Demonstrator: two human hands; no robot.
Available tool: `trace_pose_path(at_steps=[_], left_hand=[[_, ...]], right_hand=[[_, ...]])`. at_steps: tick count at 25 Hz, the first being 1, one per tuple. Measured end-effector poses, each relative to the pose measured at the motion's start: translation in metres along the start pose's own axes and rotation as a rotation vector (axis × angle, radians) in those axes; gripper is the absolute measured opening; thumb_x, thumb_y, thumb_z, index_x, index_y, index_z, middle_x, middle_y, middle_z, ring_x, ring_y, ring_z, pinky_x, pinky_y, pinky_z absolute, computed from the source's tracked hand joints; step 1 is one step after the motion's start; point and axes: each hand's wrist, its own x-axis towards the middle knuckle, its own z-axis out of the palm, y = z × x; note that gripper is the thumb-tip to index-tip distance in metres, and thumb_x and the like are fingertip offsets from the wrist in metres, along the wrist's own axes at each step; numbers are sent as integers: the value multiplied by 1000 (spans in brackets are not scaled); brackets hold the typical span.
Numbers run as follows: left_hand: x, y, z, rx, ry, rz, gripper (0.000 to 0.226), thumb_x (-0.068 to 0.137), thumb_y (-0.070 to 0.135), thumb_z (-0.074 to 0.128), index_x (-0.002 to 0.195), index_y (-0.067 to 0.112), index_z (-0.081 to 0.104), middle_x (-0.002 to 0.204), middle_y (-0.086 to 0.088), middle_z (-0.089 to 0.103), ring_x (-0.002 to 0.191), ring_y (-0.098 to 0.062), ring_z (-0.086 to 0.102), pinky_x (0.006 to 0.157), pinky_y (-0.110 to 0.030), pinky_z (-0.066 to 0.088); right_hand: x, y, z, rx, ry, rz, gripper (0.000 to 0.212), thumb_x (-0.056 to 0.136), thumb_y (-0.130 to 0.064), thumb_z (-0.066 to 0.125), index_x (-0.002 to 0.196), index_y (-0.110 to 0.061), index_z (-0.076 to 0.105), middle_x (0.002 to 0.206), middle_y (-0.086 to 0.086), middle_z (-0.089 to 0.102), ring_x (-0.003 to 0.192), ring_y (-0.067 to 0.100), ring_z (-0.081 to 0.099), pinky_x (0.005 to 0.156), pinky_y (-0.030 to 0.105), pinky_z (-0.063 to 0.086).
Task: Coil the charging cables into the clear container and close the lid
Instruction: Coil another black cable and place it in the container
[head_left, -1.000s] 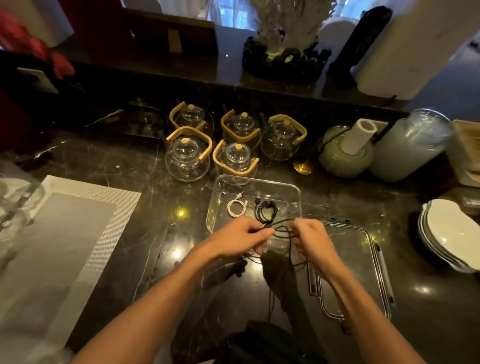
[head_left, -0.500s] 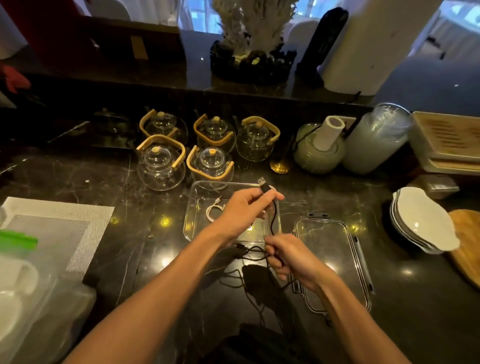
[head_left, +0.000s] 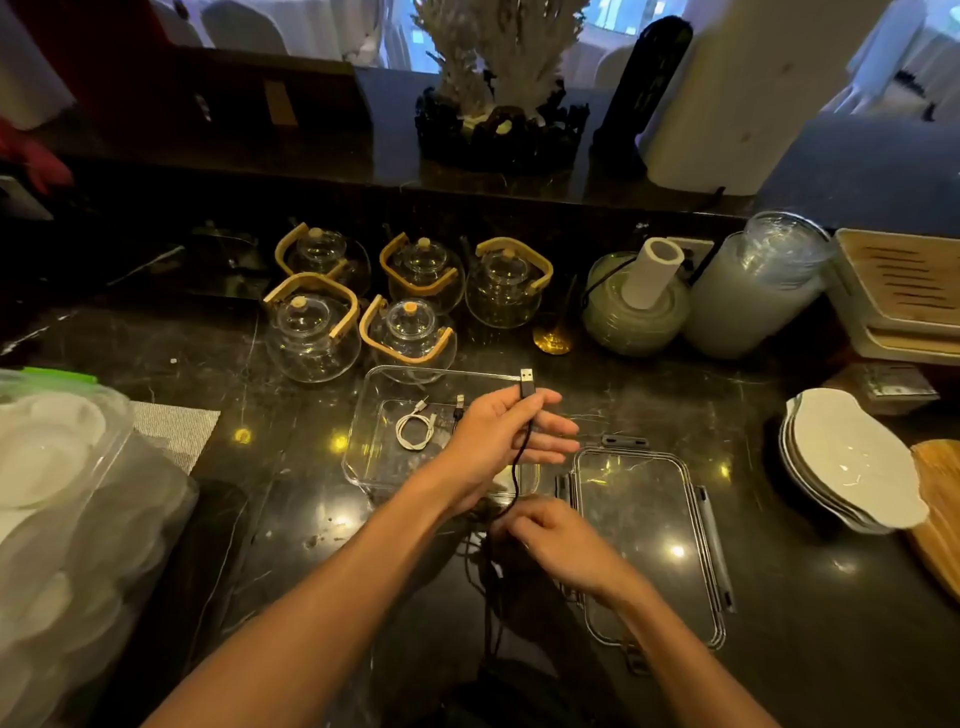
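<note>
On the counter (head_left: 779, 597), the clear container (head_left: 374, 415) holds a coiled white cable (head_left: 414, 427). Left hand (head_left: 498, 436) pinches the uncoiled black cable (head_left: 522, 452), right hand (head_left: 558, 545) grips its slack. Lid (head_left: 644, 545) lies beside, off.

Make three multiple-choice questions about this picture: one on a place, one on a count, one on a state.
1. Where is the lid?
A. On the clear container
B. On the counter, right of the clear container
C. In the left hand

2. How many glass teapots stand behind the clear container?
A. Three
B. Five
C. Seven

3. What does the left hand hold?
A. The black cable near its USB plug
B. The white cable
C. Nothing

Answers: B, the lid lies flat beside the open container; B, five handles show; A, the black cable passes through its fingers.
</note>
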Motion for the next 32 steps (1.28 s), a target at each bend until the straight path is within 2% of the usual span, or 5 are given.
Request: trace_pose_path(at_steps=[4,9,14,25,32], left_hand=[[-1,0,4,-27,25,-21,30,108,15,43,126,-6,55,100,-23,73,81,-26,77,76,-35,63],[5,-2,8,-82,83,2,25,105,14,49,116,-3,64,111,-24,74,99,-29,75,87,-36,61],[11,-3,1,287,226,144,18,99,23,61,101,28,78,109,-13,75,92,-9,70,77,-18,54],[11,-5,-29,-29,1,-69,47,107,37,39,130,5,65,127,-12,71,123,-19,65,108,-34,47],[18,18,-24,-288,-135,-38,60,108,43,30,134,-4,56,133,-26,64,125,-35,62,107,-42,50]], right_hand=[[5,9,-24,-132,127,-27,23,93,-15,55,83,-26,73,79,3,74,72,18,68,66,35,53],[4,-13,-49,695,237,-93,27,92,-21,56,111,-21,75,109,5,78,105,19,73,93,31,58],[8,-41,-30,833,255,26,31,106,-34,53,123,-11,65,92,13,74,80,23,71,79,42,61],[15,-60,-9,985,58,-114,26,107,-18,48,90,-8,65,70,7,56,58,17,50,56,29,50],[10,-40,7,960,-29,-39,35,96,-47,65,80,-16,65,61,1,48,56,13,45,63,29,49]])
